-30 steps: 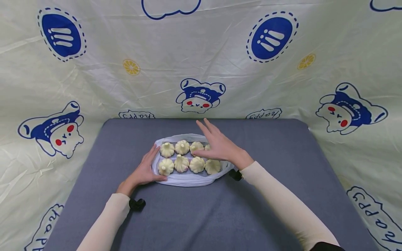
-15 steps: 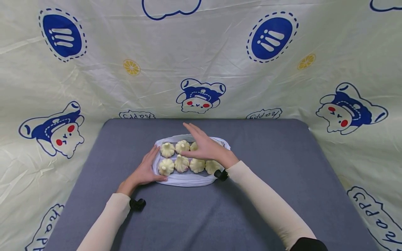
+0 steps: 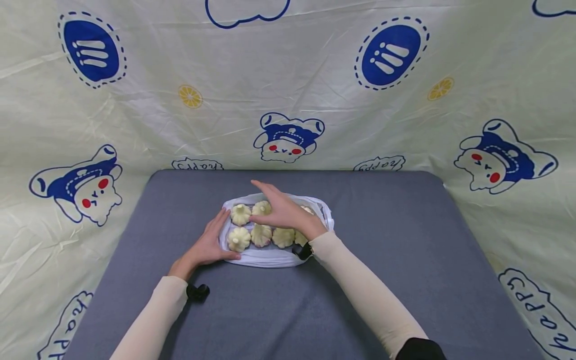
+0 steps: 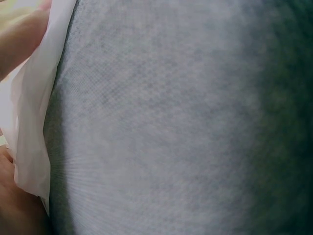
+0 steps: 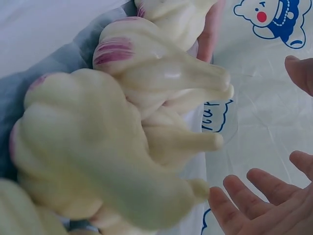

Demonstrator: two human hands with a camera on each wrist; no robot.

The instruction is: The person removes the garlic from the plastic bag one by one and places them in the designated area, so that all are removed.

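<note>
Several garlic bulbs (image 3: 261,235) sit in two rows inside a white plastic bag (image 3: 265,259) whose mouth is spread wide around them. At the bag's left end my left hand (image 3: 210,242) holds its side, thumb along the near rim and fingers along the left edge. In the left wrist view, that thumb (image 4: 22,39) lies against the white plastic. My right hand (image 3: 283,212) hovers over the back row, fingers straight and thumb spread, holding nothing. It hides part of that row. The right wrist view shows garlic stems (image 5: 195,142) close beside the spread fingers (image 5: 230,205).
The bag lies on a grey cloth-covered table (image 3: 270,310). Behind the table hangs a pale printed curtain (image 3: 292,60). Dark wrist cameras (image 3: 198,293) are on both wrists; the right one overlaps the bag's near right corner.
My right hand has moved left across the back row, uncovering the bag's right end and covering bulbs nearer the middle. The left hand and the bag stay about where they were.
</note>
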